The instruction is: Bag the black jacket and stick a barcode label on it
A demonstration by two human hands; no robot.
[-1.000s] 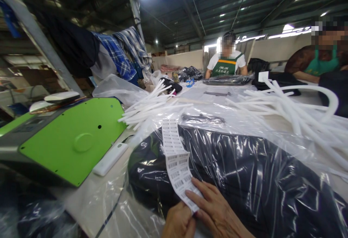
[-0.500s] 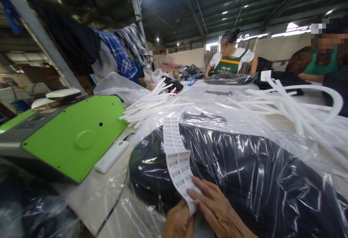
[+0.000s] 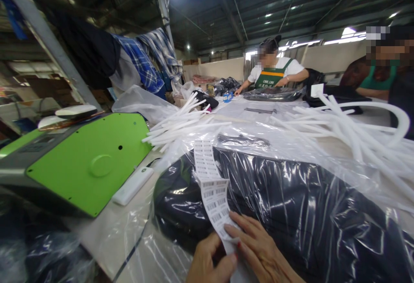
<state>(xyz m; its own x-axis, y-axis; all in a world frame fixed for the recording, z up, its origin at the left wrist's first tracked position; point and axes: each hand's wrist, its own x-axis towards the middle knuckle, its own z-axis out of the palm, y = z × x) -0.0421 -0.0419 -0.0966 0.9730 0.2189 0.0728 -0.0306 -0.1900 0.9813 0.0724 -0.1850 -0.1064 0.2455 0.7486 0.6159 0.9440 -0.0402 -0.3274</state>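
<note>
A long white strip of barcode labels lies over a black item in a clear plastic bag, its near end raised in my hands. My left hand grips the strip's lower end, its thumb across the paper. On the strip's right edge my right hand holds the paper, index and middle fingers extended along it and the thumb lower down. A fold crosses the strip near its middle. The paper below my thumbs is partly hidden.
To the left stands a green and grey machine, with a white oblong device beside it. White foam tubes lie beyond the bag, more tubes at right. A co-worker in a green apron works across the table; another person sits far right.
My left hand has shifted slightly left and its thumb now shows over the strip. The strip's near part moved a little right. The co-worker opposite has reached an arm toward a blue object.
</note>
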